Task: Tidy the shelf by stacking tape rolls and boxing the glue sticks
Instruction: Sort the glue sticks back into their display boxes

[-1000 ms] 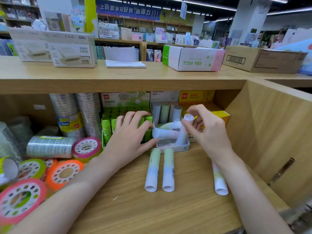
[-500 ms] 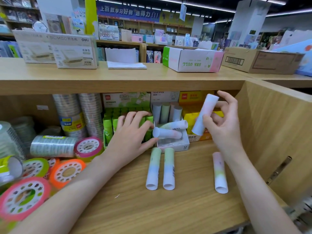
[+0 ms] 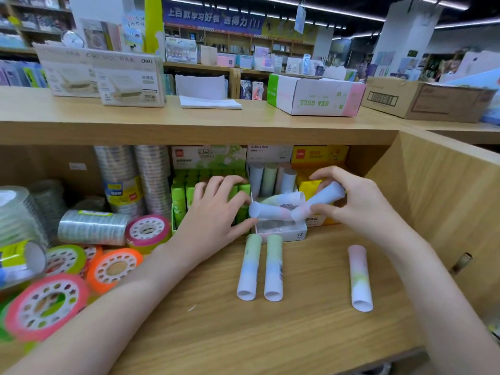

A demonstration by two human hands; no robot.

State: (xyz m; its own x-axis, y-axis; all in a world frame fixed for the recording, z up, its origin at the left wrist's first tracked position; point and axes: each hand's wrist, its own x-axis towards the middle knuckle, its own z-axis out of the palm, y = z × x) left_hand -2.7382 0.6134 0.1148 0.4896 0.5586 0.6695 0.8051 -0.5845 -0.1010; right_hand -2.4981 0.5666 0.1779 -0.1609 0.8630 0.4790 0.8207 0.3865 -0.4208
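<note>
A small white glue-stick box (image 3: 295, 231) stands on the lower shelf, with several pastel sticks upright at its back and two lying across its top. My right hand (image 3: 359, 207) grips a pale glue stick (image 3: 320, 201), tilted, its lower end over the box. My left hand (image 3: 216, 212) rests against the box's left side, thumb at its front corner, fingers on the green glue sticks (image 3: 184, 196). Two green-and-white sticks (image 3: 259, 269) and a pink one (image 3: 358, 277) lie loose on the shelf board. Coloured tape rolls (image 3: 116, 266) and clear tape stacks (image 3: 119, 182) lie at the left.
A yellow box (image 3: 311, 185) stands behind my right hand. The wooden side wall (image 3: 446, 212) closes the shelf on the right. On top of the shelf (image 3: 162, 123) sit white cartons, a SEA GULL box (image 3: 313, 96) and a brown carton (image 3: 422, 100).
My right hand lifted a glue stick out to the right, then brought it back down and tilted it over the box. My left hand stayed at the box.
</note>
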